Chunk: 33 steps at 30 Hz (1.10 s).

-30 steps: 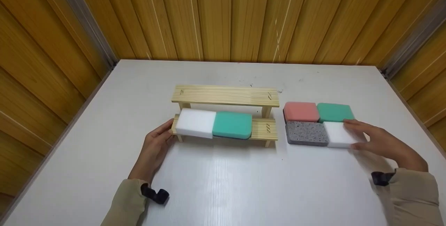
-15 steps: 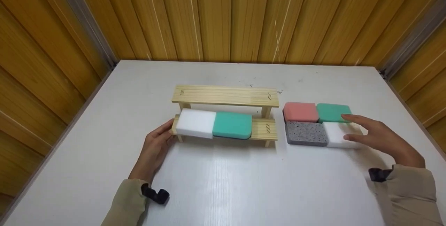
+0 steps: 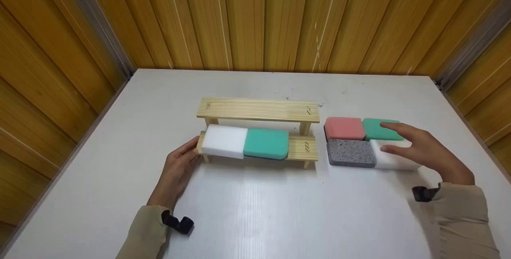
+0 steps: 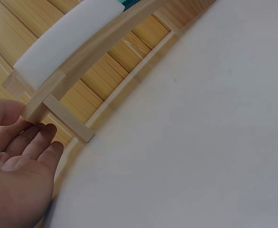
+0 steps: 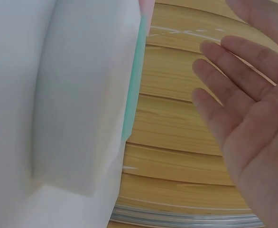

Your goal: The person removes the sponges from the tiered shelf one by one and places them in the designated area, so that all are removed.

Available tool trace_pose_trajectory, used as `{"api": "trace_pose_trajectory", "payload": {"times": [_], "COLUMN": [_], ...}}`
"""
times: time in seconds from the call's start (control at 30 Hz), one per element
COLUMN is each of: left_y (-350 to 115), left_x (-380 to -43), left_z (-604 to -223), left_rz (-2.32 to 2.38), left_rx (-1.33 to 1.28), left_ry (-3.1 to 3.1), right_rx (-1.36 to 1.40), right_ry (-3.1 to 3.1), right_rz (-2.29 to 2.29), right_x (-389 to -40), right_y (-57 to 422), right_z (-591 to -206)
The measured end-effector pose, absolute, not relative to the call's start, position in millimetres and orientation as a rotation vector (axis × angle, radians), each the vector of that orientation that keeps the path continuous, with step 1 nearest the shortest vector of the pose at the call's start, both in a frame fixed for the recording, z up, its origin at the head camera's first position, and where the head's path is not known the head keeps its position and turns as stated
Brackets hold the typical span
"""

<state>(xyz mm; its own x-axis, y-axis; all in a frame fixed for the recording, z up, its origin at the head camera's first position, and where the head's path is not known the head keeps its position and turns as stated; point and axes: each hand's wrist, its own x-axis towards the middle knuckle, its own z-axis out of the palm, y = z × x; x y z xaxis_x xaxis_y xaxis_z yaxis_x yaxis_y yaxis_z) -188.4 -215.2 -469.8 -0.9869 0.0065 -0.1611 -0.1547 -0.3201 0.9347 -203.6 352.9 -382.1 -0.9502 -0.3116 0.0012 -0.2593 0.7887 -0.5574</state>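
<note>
Wooden rack (image 3: 257,109) on the worktop (image 3: 255,211): my left grip (image 3: 177,169) pinches it, thumb and fingers at its lower shelf's left end. Right of the rack, my right grip (image 3: 433,155) is released, fingers loosely straight above the sponges. It has just come up off the near white sponge (image 3: 389,160) and shifted toward the rack with nothing in it, so I judge that sponge is left lying there, touching the grey sponge (image 3: 350,153) on its rack side. On the rack's lower shelf, another white sponge (image 3: 224,141) and a green sponge (image 3: 266,143) sit side by side. Right of the rack, behind the near pair, lie a pink sponge (image 3: 344,128) and a second green sponge (image 3: 373,132).
</note>
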Motion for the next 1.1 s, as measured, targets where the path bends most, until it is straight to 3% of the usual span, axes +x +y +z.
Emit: {"api": "trace_pose_trajectory", "payload": {"times": [0.3, 1.1], "left_y": [-215.9, -215.9], "left_x": [-188.5, -187.8], "left_z": [-470.2, -469.6], "left_rz": [2.468, 2.481], "left_rx": [-0.2, -0.191], "left_ry": [1.772, 1.758], "right_rx": [-0.662, -0.717], "right_ry": [2.927, 2.8], "right_rz": [-1.007, -1.055], "right_x": [-207.8, -221.0], "right_y": [330.0, 261.2], "right_z": [-381.7, -370.3]}}
